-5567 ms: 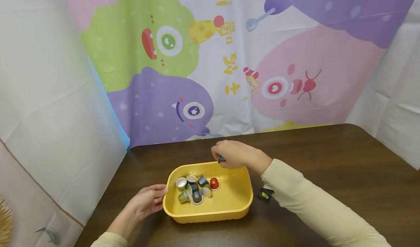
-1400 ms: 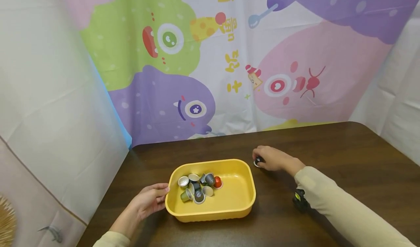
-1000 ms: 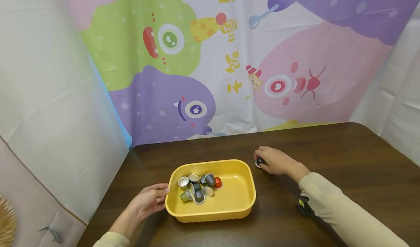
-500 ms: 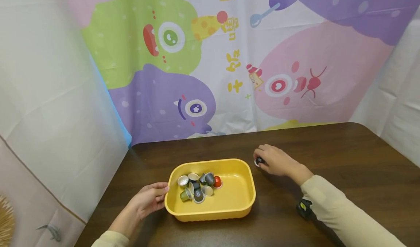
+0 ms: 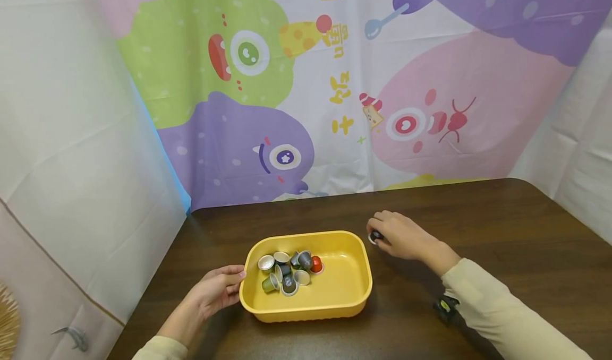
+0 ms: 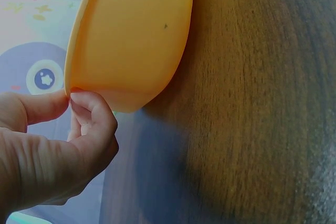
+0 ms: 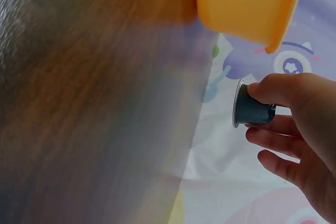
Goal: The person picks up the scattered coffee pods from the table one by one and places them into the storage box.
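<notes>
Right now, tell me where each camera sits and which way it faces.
Head: up high, looking forward and down at the table; both hands and sleeves show.
Left wrist: low beside the yellow tub; the left hand pinches its rim.
Right wrist: low over the table; the right hand grips a grey capsule.
All three views show the tub.

Bare wooden table is lying open to the right and behind the right hand, which is sitting on the tabletop just right of the yellow tub, pinching a grey capsule. The tub's right half is standing free; a heap of capsules is crowding its left half. The left hand is blocking the tub's left rim, and the cartoon backdrop is walling off the far edge.
</notes>
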Demonstrator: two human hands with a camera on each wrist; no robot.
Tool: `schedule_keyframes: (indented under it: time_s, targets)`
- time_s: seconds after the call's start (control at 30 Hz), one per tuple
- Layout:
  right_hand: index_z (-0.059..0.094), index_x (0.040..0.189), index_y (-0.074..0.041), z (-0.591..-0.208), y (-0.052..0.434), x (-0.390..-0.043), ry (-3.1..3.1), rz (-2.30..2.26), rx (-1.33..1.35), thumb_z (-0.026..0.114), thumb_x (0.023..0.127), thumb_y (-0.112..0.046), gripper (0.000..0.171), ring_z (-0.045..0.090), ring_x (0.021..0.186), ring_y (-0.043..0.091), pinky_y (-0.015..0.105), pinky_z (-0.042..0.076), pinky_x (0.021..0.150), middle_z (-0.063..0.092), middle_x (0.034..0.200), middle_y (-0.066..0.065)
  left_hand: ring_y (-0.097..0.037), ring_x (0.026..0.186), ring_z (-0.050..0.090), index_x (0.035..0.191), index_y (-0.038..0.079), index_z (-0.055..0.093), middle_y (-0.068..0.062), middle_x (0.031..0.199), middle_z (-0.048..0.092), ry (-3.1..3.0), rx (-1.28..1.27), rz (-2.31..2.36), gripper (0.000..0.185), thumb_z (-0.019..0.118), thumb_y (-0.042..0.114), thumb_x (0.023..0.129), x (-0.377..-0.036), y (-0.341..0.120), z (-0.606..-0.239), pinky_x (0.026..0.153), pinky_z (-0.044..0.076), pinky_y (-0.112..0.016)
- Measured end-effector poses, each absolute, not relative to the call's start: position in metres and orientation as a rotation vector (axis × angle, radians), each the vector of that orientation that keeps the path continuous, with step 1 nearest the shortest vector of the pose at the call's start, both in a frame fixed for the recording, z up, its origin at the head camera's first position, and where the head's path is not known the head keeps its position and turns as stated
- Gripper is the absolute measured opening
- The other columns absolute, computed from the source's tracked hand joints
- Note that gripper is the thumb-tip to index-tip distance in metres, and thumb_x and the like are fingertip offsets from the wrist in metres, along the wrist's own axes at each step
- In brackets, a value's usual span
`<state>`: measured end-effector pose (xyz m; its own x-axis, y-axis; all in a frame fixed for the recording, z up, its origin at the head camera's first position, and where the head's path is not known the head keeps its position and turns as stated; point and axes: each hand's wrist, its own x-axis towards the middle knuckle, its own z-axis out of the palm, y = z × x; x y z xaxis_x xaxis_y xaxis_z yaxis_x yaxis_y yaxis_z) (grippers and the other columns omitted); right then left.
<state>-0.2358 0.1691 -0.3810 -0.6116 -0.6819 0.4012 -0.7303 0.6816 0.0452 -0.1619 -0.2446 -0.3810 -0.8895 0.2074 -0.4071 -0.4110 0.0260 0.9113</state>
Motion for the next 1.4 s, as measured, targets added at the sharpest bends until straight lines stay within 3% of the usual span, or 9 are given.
schedule_keyframes:
  time_s: [0.47, 0.83, 1.4]
  targets:
    - [0.061, 0.09, -0.012, -0.359, 0.161, -0.217, -2.401, 0.161, 1.162, 0.077, 0.077, -0.012, 0.021, 0.053, 0.077, 0.014, 0.031, 0.047, 0.07, 0.058, 0.083, -0.002, -0.004, 0.078, 0.057, 0.138, -0.011, 0.027, 0.003, 0.089, 0.059, 1.88, -0.198, 1.919, 0.05, 0.049, 0.01, 0.099, -0.16, -0.243, -0.382, 0.073, 0.052, -0.024]
    - [0.061, 0.088, -0.013, -0.341, 0.15, -0.21, -2.336, 0.133, 1.219, 0.077, 0.074, -0.01, 0.022, 0.052, 0.074, 0.013, 0.03, 0.046, 0.069, 0.055, 0.079, -0.003, -0.004, 0.076, 0.057, 0.129, -0.007, 0.038, 0.004, 0.086, 0.06, 1.867, -0.202, 1.943, 0.037, 0.049, 0.009, 0.098, -0.161, -0.243, -0.381, 0.072, 0.051, -0.023]
    - [0.064, 0.091, -0.013, -0.337, 0.141, -0.207, -2.388, 0.124, 1.247, 0.075, 0.077, -0.011, 0.018, 0.054, 0.076, 0.014, 0.03, 0.046, 0.071, 0.059, 0.08, -0.003, -0.005, 0.077, 0.058, 0.129, -0.006, 0.039, 0.003, 0.086, 0.06, 1.862, -0.21, 1.952, 0.035, 0.049, 0.009, 0.098, -0.16, -0.242, -0.381, 0.072, 0.052, -0.023]
